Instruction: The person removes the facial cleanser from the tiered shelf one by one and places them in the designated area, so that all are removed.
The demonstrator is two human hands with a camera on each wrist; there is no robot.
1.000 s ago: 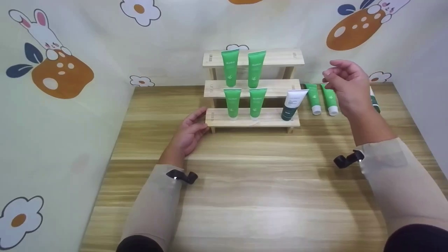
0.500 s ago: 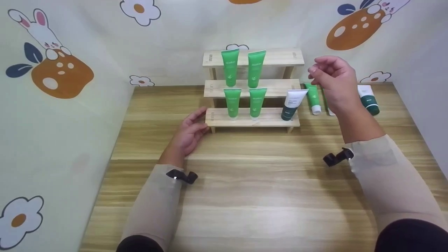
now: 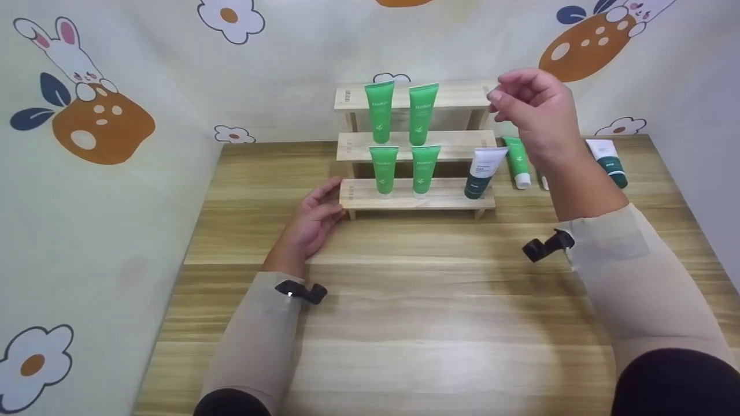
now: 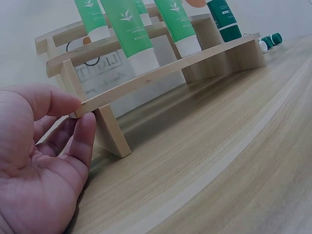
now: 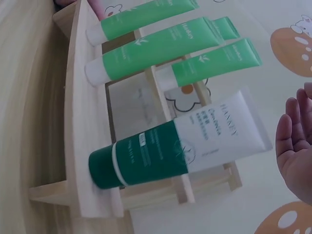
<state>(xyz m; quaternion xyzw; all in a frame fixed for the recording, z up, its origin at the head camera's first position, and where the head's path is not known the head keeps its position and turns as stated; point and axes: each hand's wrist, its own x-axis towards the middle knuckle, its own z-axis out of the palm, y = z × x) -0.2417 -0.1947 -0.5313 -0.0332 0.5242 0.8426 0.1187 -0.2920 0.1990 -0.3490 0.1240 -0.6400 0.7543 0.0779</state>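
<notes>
My left hand (image 3: 309, 222) pinches the left end of the lowest step of a three-step wooden display rack (image 3: 361, 202); the left wrist view shows the thumb (image 4: 53, 103) on top and a finger underneath. On that step stand two green tubes and, at its right end, a white and dark green tube (image 3: 483, 172). Two more green tubes (image 3: 380, 112) stand on the middle step. My right hand (image 3: 537, 115) hovers in the air near the rack's top right end, fingers loosely curled around nothing. In the right wrist view this hand (image 5: 297, 146) is apart from the tubes.
Right of the rack, a green tube (image 3: 517, 163) and a white and dark green tube (image 3: 608, 163) lie on the wooden table (image 3: 439, 300). Another tube between them is mostly hidden by my right arm. A patterned wall (image 3: 300, 58) stands behind.
My right hand has moved left and upward, from over the lying tubes to the rack's top right end. My left hand and the tubes have stayed put.
</notes>
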